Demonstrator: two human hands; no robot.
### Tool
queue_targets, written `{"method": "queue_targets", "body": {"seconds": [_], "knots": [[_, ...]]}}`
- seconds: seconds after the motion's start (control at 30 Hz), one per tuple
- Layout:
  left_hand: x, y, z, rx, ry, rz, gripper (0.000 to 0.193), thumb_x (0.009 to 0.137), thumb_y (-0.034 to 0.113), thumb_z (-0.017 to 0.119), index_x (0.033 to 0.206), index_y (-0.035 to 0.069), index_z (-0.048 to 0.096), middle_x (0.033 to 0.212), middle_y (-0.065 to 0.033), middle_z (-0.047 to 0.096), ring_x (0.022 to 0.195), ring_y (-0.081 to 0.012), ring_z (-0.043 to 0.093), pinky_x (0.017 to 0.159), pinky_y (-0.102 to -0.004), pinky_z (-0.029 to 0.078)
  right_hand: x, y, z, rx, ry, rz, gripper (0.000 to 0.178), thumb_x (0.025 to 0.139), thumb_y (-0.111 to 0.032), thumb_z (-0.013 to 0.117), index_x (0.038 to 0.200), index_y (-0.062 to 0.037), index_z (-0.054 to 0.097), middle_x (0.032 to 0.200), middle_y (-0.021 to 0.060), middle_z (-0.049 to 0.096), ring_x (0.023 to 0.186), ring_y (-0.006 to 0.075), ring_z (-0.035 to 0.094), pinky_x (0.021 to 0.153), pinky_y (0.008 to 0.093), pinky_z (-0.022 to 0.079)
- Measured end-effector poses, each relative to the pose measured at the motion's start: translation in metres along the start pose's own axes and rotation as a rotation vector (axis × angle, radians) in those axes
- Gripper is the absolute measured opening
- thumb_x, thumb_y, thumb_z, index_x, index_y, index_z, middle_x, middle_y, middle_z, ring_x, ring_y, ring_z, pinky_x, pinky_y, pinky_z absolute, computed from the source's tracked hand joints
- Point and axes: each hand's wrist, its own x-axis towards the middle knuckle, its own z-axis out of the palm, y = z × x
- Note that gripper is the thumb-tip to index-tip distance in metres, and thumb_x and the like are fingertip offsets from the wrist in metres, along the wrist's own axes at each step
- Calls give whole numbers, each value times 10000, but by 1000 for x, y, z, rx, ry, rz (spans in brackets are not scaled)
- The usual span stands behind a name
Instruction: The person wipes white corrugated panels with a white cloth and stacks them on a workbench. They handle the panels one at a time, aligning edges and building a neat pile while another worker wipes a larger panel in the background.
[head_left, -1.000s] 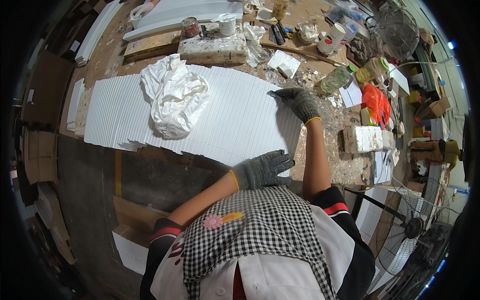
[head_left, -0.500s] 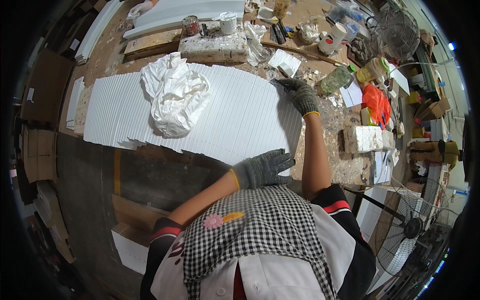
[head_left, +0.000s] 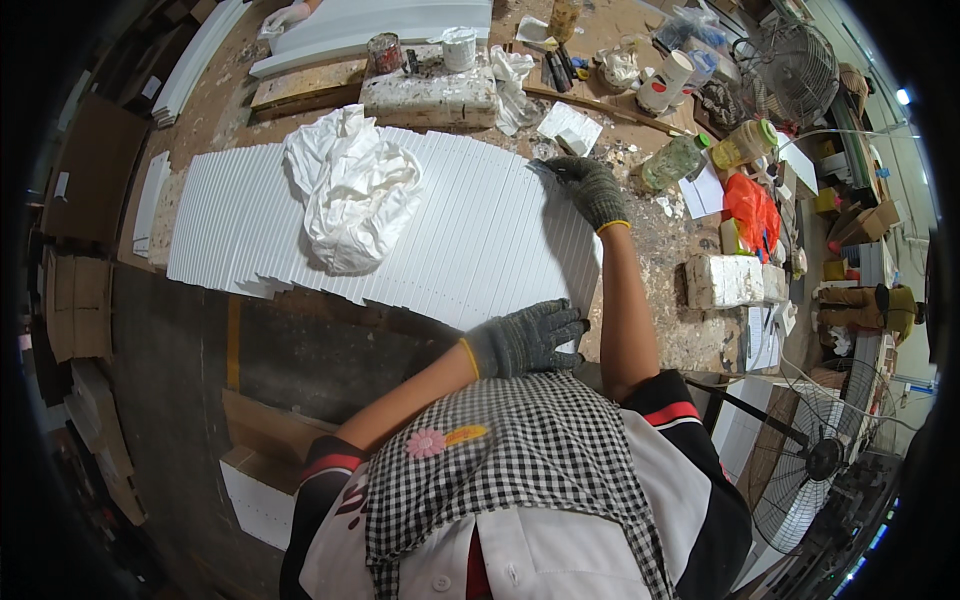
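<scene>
A row of narrow white slats (head_left: pixel 480 230) lies side by side across the workbench, their near ends uneven. On the near ends at the right, my left hand (head_left: pixel 527 338), in a dark grey knit glove, rests with its fingers stretched out. My right hand (head_left: pixel 590 190), gloved alike, is at the far right ends of the slats. Its fingers are bent together around something small and dark at the fingertips, too small to name. A crumpled white cloth (head_left: pixel 355 200) lies on the slats left of both hands.
Paint-smeared blocks (head_left: pixel 430 100) carry a red-stained can (head_left: pixel 383 53) and a white cup (head_left: pixel 459 48). Plastic jars (head_left: pixel 675 162), a red plastic bag (head_left: pixel 752 210) and a white block (head_left: pixel 725 281) stand at the right. A co-worker's gloved hand (head_left: pixel 285 18) shows at the far left.
My right hand has shifted slightly left along the far ends of the slats. My left hand stays in nearly the same place, its fingers a little closer together.
</scene>
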Motion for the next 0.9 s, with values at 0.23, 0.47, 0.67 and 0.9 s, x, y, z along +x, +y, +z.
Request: {"method": "queue_targets", "body": {"seconds": [0.23,0.47,0.67,0.9], "knots": [[2,2,-6,-21,54,-7,255,945,247,602,1172,275,713,1476,-107,614,1420,-292,536,1256,-475,365,4,1,4,-91,-96,-59,387,918,-28,678,1267,-154,787,1218,120,786,1072,287,753,993,389,568],[1,1,-3,-34,83,-1,238,933,249,617,1149,275,715,1478,-110,613,1419,-295,537,1264,-480,355,-1,-7,2,-132,-86,-22,341,942,-74,696,1257,-160,793,1177,131,792,1031,292,757,968,399,579],[0,0,1,-27,64,-1,259,938,264,630,1184,294,708,1493,-112,606,1420,-304,539,1258,-483,365,-8,-13,-2,-153,-71,-44,294,959,-74,706,1224,-148,808,1133,114,808,1008,236,757,946,384,588],[1,2,-1,-27,102,-20,273,935,245,628,1189,268,724,1463,-92,627,1409,-292,544,1266,-481,355,10,-12,10,-17,-73,-103,312,964,-46,722,1253,-139,795,1180,93,804,1016,205,742,957,363,580]]}}
